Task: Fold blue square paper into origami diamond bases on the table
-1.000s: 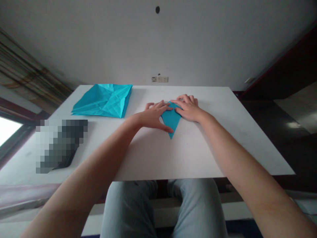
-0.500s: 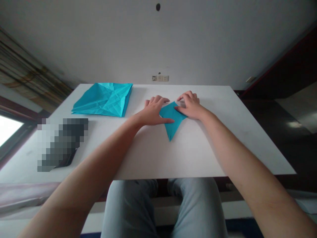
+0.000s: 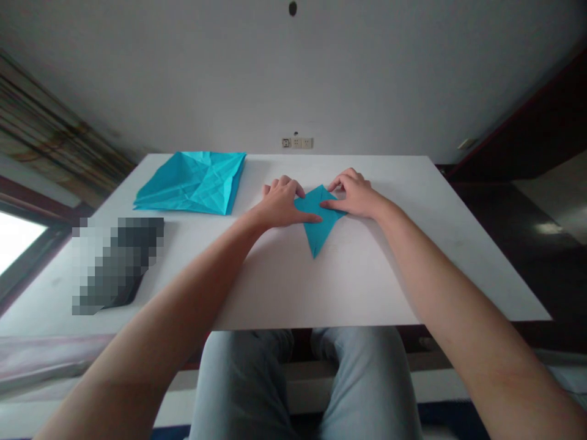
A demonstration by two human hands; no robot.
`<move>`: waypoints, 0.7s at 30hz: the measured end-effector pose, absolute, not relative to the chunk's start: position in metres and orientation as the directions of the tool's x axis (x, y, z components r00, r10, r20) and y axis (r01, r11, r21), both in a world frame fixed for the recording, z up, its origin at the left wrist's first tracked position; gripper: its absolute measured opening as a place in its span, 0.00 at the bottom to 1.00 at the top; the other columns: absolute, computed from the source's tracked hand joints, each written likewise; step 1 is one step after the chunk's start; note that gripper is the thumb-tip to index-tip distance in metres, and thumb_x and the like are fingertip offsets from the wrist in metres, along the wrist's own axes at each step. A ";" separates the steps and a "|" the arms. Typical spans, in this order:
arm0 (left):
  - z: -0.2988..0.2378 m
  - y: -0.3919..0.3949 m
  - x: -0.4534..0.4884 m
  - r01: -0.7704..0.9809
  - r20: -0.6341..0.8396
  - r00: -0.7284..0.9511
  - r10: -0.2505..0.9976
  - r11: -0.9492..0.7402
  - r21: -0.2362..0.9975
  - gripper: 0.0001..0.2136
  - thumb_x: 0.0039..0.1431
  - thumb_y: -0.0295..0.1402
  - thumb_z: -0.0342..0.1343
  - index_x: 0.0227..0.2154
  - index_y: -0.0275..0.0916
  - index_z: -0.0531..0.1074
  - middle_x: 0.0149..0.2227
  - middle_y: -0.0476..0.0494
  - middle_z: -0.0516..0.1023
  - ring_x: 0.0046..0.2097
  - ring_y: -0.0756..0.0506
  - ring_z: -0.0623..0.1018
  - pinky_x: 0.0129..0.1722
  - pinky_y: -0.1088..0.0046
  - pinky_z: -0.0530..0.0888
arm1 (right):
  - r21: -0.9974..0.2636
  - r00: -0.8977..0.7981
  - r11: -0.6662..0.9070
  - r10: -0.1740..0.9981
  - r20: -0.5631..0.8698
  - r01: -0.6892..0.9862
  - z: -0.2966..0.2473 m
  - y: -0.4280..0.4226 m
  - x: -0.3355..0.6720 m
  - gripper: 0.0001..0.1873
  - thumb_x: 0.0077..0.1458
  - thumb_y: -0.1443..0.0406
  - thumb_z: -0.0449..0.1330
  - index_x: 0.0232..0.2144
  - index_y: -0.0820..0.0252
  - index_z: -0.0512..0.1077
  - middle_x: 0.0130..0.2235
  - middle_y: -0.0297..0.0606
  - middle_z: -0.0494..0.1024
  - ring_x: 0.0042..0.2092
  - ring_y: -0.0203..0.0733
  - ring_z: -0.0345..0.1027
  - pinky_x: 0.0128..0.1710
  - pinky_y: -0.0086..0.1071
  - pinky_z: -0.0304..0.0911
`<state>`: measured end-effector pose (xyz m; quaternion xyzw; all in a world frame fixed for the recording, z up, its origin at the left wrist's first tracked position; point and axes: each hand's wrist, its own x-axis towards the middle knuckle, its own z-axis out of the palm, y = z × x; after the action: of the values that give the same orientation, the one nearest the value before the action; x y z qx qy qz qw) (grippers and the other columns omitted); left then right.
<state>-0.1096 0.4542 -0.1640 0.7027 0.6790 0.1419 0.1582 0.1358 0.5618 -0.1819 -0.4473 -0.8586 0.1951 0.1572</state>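
Observation:
A small turquoise sheet of origami paper (image 3: 316, 232), folded into a kite-like shape, lies on the white table with one sharp point towards me. My left hand (image 3: 280, 203) grips its left side, the thumb stretched flat across the middle and the fingers curled at the upper left edge. From the other side, my right hand (image 3: 355, 194) holds the upper right part, its thumb pressed on the paper and the fingertips bent near the top corner. A crease line shows near the top point.
A larger creased turquoise folded paper (image 3: 192, 183) lies at the table's back left. In front of it is a dark object (image 3: 121, 263), blurred out by pixels. The white table (image 3: 275, 293) ends just before my knees. Wall sockets (image 3: 297, 143) sit behind the table.
My left fingers have drawn back slightly left from the paper's top edge, and the left thumb has shifted a little upward. My right thumb has slid slightly left on the paper.

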 end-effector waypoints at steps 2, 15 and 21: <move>-0.164 0.454 -0.110 0.905 -0.010 0.041 0.999 -0.033 0.425 0.37 0.55 0.59 0.81 0.60 0.43 0.78 0.68 0.31 0.77 0.74 0.24 0.74 0.79 0.40 0.65 | -0.485 -0.550 0.519 0.830 0.090 0.704 -0.182 0.562 0.136 0.30 0.53 0.45 0.84 0.51 0.51 0.84 0.65 0.48 0.75 0.68 0.69 0.74 0.76 0.68 0.65; -0.167 0.458 -0.121 0.915 0.045 -0.051 0.998 0.029 0.403 0.33 0.53 0.62 0.79 0.49 0.41 0.83 0.60 0.28 0.81 0.69 0.20 0.78 0.74 0.33 0.68 | -0.499 -0.580 0.521 0.814 0.044 0.693 -0.180 0.560 0.134 0.41 0.46 0.42 0.86 0.56 0.51 0.81 0.67 0.49 0.73 0.71 0.73 0.70 0.77 0.69 0.62; -0.169 0.459 -0.119 0.862 0.060 -0.047 0.997 0.010 0.507 0.30 0.53 0.53 0.82 0.49 0.43 0.76 0.50 0.40 0.86 0.56 0.30 0.84 0.69 0.44 0.74 | -0.499 -0.600 0.543 0.798 0.057 0.675 -0.182 0.561 0.136 0.45 0.47 0.40 0.85 0.60 0.49 0.79 0.67 0.50 0.73 0.74 0.75 0.68 0.79 0.70 0.60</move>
<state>-0.1192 0.4591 -0.1688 0.6714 0.6923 0.2102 0.1606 0.1361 0.5612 -0.1820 -0.4246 -0.8672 0.2193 0.1403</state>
